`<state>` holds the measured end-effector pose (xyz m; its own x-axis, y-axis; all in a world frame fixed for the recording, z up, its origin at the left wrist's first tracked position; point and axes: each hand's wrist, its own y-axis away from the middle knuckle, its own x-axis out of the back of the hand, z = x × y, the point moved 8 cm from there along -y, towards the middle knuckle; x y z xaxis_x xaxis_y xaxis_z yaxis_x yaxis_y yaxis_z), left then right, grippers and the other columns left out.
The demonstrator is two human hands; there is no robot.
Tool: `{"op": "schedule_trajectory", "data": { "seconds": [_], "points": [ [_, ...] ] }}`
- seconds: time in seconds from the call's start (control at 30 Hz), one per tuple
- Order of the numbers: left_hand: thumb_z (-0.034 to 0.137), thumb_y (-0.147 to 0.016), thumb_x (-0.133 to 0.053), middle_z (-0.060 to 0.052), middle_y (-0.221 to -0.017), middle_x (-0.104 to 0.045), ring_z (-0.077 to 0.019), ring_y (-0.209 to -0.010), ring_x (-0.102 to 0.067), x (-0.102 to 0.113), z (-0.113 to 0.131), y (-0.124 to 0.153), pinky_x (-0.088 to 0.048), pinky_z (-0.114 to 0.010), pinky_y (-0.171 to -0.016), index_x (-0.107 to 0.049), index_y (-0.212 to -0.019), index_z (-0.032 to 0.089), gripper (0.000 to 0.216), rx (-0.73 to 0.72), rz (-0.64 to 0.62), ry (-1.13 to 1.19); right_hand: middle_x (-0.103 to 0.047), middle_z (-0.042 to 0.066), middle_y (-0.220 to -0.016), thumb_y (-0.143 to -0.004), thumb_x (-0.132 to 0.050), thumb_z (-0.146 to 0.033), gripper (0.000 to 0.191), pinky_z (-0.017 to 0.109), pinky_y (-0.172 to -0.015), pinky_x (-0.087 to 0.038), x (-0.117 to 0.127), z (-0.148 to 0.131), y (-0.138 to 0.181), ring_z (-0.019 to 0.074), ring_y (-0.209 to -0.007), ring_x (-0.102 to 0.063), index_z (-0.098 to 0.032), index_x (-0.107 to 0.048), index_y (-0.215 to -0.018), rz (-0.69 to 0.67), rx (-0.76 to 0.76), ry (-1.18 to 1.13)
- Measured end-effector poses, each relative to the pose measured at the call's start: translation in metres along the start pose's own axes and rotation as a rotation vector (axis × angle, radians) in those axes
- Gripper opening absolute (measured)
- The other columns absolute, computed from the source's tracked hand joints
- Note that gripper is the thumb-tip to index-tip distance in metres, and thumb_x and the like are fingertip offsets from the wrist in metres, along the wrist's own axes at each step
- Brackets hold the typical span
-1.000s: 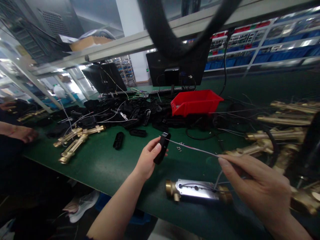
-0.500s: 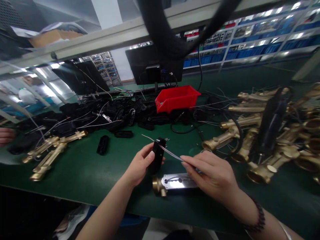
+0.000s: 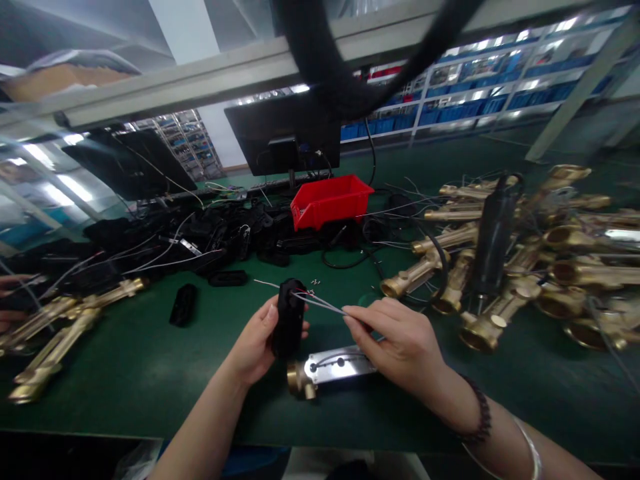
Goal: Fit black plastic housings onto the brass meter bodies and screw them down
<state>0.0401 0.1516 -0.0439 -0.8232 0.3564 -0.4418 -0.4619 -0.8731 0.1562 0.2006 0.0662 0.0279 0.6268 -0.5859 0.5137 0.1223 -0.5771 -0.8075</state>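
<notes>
My left hand (image 3: 257, 343) is closed around a small black plastic housing (image 3: 289, 319), held upright above the green bench. My right hand (image 3: 395, 337) pinches thin grey wires (image 3: 320, 303) that run into the top of that housing. Just below both hands lies a brass fitting with a silver plate (image 3: 327, 367) on the green mat (image 3: 150, 360); wires lead from it up toward my right hand.
A pile of brass fittings (image 3: 525, 267) with a black cylinder (image 3: 490, 240) fills the right. Black housings and wires (image 3: 200, 237) are heaped behind, beside a red bin (image 3: 330, 200) and a monitor (image 3: 283, 137). More brass fittings (image 3: 60, 327) lie left, near another person's hand (image 3: 7, 300).
My right hand has slid along the wires toward the housing, feeding them through it. The view has swung right, showing more of the brass pile.
</notes>
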Motion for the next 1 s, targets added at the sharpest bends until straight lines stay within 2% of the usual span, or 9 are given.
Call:
{"op": "schedule_trajectory", "data": {
  "seconds": [0.2,0.43,0.57,0.7,0.83,1.0],
  "points": [
    [0.048,-0.065,-0.077,-0.004,-0.089,-0.07,-0.0158,-0.069,-0.067,0.001,-0.001,0.0,-0.055,-0.025,-0.066,-0.066,-0.095,0.02,0.043,0.002,0.001,-0.012,-0.062,0.003,-0.064,-0.089,-0.055,-0.015,0.012,0.026,-0.052,-0.044,0.008,-0.004,-0.001,0.0128,-0.055,-0.053,-0.014,-0.067,-0.091,0.082,0.031,-0.02],
    [0.047,-0.065,-0.077,-0.006,-0.091,-0.07,-0.0168,-0.07,-0.066,0.001,0.0,0.0,-0.055,-0.027,-0.066,-0.066,-0.095,0.018,0.043,0.004,0.022,-0.015,-0.061,0.003,-0.064,-0.09,-0.054,-0.016,0.015,0.026,-0.053,-0.044,-0.001,-0.001,0.0,0.0134,-0.056,-0.053,-0.012,-0.068,-0.089,-0.002,0.009,0.0],
    [0.051,-0.058,-0.08,-0.005,-0.082,-0.07,-0.0168,-0.066,-0.065,0.006,-0.001,0.0,-0.054,-0.027,-0.064,-0.066,-0.096,0.019,0.052,0.001,0.074,-0.06,-0.061,0.003,-0.065,-0.089,-0.055,-0.016,0.014,0.027,-0.054,-0.042,-0.005,0.001,0.001,0.0136,-0.056,-0.052,-0.012,-0.068,-0.087,-0.025,-0.011,-0.01],
    [0.047,-0.054,-0.083,-0.006,-0.082,-0.07,-0.0199,-0.07,-0.066,0.009,0.0,0.001,-0.054,-0.032,-0.07,-0.066,-0.102,0.018,0.059,-0.06,0.097,-0.22,-0.061,0.003,-0.065,-0.09,-0.055,-0.018,0.015,0.027,-0.054,-0.04,-0.008,0.002,0.002,0.0141,-0.057,-0.051,-0.012,-0.069,-0.088,-0.037,-0.024,0.0],
    [0.041,-0.056,-0.083,-0.008,-0.091,-0.071,-0.0252,-0.082,-0.067,0.007,0.007,-0.001,-0.053,-0.036,-0.079,-0.068,-0.103,0.018,0.055,-0.149,0.106,-0.404,-0.063,0.003,-0.068,-0.093,-0.051,-0.021,0.019,0.027,-0.055,-0.039,-0.014,0.002,0.003,0.0145,-0.059,-0.051,-0.013,-0.069,-0.09,-0.08,-0.023,-0.039],
    [0.04,-0.059,-0.076,-0.008,-0.107,-0.068,-0.0299,-0.102,-0.061,-0.002,0.019,0.005,-0.049,-0.039,-0.092,-0.071,-0.097,0.02,0.044,-0.322,0.083,-0.768,-0.062,0.001,-0.064,-0.09,-0.056,-0.021,0.017,0.022,-0.056,-0.04,-0.032,0.008,-0.001,0.0119,-0.059,-0.054,-0.014,-0.068,-0.08,-0.14,-0.173,-0.218]
  ]
}}
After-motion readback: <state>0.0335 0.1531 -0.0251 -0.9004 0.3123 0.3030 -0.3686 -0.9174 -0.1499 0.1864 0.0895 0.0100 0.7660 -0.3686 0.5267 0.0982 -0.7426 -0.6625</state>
